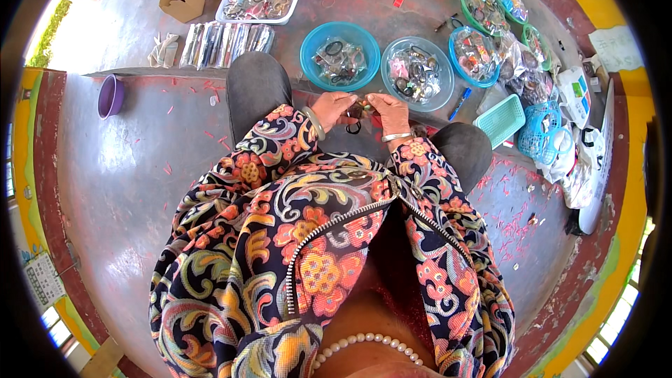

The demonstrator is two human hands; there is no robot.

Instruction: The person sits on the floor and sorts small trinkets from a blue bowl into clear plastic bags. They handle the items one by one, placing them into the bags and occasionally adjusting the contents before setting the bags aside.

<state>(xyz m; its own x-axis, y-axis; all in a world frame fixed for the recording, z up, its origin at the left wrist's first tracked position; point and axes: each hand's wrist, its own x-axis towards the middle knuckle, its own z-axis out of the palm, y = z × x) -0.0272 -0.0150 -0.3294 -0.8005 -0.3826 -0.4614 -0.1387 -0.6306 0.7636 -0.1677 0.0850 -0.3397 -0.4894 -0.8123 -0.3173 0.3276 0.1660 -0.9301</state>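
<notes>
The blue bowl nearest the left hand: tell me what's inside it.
The blue bowl holds a heap of small clear packets with dark rings and bands showing through. What lies under the heap and the bowl's bottom is covered, so I cannot tell.

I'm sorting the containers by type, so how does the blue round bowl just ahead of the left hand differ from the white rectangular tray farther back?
The blue round plastic bowl is circular and deep blue; the white rectangular plastic tray is straight-sided, pale and wider. The bowl lies close to the left hand and right hand; the tray sits farther away, beyond a row of clear packets. Both rest on the grey floor and hold small bagged dark items.
</notes>
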